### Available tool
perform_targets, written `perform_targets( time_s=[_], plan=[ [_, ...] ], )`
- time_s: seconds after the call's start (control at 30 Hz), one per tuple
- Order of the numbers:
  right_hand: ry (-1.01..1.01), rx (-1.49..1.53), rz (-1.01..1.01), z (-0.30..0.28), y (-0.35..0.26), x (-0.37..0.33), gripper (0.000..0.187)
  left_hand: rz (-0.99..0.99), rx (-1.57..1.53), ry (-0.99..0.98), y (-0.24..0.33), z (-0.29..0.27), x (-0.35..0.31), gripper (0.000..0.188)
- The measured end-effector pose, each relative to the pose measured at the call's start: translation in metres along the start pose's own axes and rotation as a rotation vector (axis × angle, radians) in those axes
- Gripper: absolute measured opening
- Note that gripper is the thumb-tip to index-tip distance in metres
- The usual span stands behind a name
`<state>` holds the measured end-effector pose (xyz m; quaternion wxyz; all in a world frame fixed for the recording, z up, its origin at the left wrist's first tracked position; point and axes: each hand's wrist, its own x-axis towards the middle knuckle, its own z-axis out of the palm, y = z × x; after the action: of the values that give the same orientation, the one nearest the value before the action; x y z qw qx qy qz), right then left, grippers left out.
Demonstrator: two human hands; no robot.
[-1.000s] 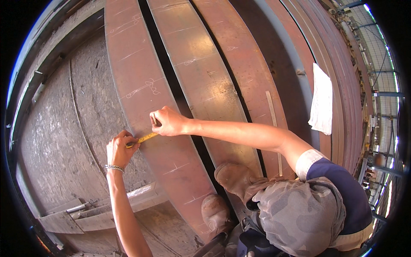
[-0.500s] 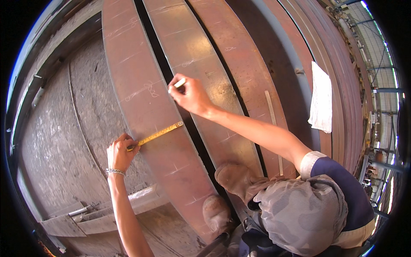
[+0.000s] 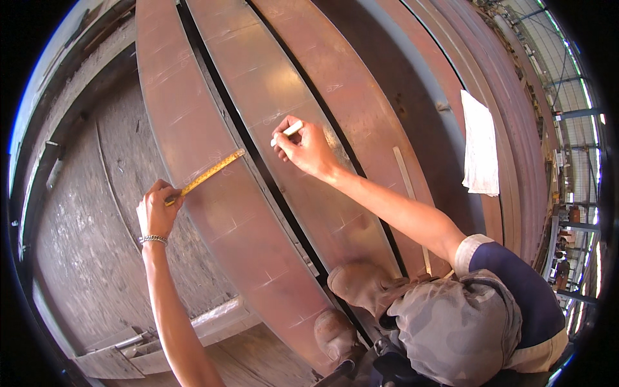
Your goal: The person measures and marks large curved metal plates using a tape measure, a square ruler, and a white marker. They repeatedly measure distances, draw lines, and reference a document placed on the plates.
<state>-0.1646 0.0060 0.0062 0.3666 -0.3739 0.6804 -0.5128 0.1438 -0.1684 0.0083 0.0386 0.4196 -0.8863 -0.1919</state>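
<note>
Yellow tape measure (image 3: pixel 211 173) slants up-right across leftmost metal plate (image 3: pixel 238 226), free end toward right hand (image 3: pixel 308 148).
Left hand (image 3: pixel 158 213) closed round its lower-left end; right hand, fingers pinched on white chalk-like stick (image 3: pixel 293 128), is nearer the free end, up-right and apart, over second plate (image 3: pixel 322 200).

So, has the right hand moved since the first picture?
Yes, rightward: the right hand was over the leftmost plate; now it is over the second plate from the left.
</note>
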Motion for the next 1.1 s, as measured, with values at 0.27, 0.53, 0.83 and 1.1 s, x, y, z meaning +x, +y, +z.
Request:
perform_targets(
  time_s=[0.27, 0.53, 0.83, 1.1],
  plan=[
    [-0.02, 0.017, 0.057, -0.004, 0.002, -0.001, 0.011, 0.036, 0.0, -0.028, -0.009, 0.003, 0.01, 0.016],
    [-0.056, 0.048, 0.102, -0.001, 0.006, -0.002, 0.011, 0.008, -0.022, -0.05, -0.017, 0.003, 0.01, 0.017],
    [-0.077, 0.014, 0.085, 0.005, 0.004, -0.001, 0.012, -0.018, -0.048, -0.097, -0.021, 0.001, 0.015, 0.019],
    [-0.081, 0.013, 0.088, 0.013, 0.001, 0.004, 0.011, 0.009, -0.056, -0.101, -0.021, -0.002, 0.019, 0.019]
  ],
)
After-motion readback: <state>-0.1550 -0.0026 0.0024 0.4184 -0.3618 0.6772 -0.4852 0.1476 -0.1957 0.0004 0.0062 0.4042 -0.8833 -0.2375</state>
